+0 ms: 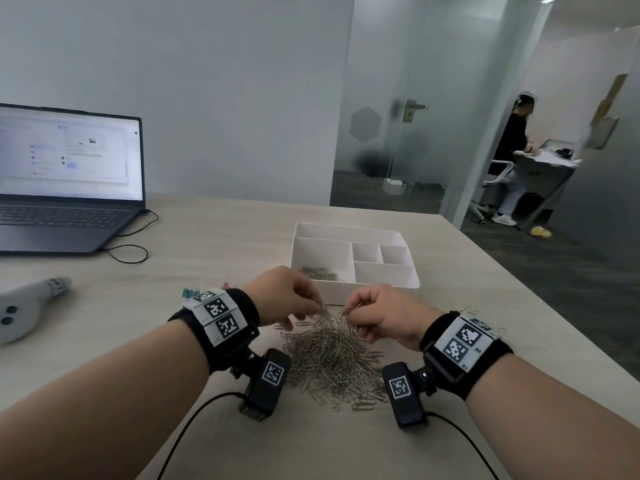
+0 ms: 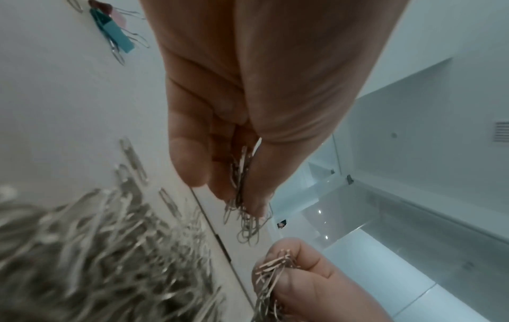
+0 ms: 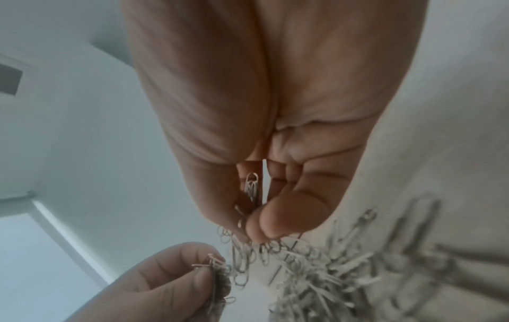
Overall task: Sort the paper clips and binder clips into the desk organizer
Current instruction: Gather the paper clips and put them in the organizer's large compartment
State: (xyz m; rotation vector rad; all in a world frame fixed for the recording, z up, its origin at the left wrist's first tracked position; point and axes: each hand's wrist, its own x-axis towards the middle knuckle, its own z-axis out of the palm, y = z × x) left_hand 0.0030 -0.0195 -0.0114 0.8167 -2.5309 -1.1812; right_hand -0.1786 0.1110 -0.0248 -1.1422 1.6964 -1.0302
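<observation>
A big heap of silver paper clips (image 1: 332,358) lies on the table in front of me. My left hand (image 1: 294,299) pinches a bunch of paper clips (image 2: 243,196) just above the heap's far edge. My right hand (image 1: 374,317) pinches another bunch of paper clips (image 3: 248,220) beside it. The white desk organizer (image 1: 398,233) stands just beyond both hands, with some paper clips (image 1: 320,273) in its large left compartment. Teal and pink binder clips (image 2: 113,28) lie on the table left of my left hand, partly hidden behind the wrist in the head view.
An open laptop (image 1: 65,188) with a black cable (image 1: 135,244) sits at the back left. A grey-white device (image 1: 27,303) lies at the left edge. A few clips (image 1: 474,311) lie behind my right wrist. Beyond the table's right edge a person stands at another desk.
</observation>
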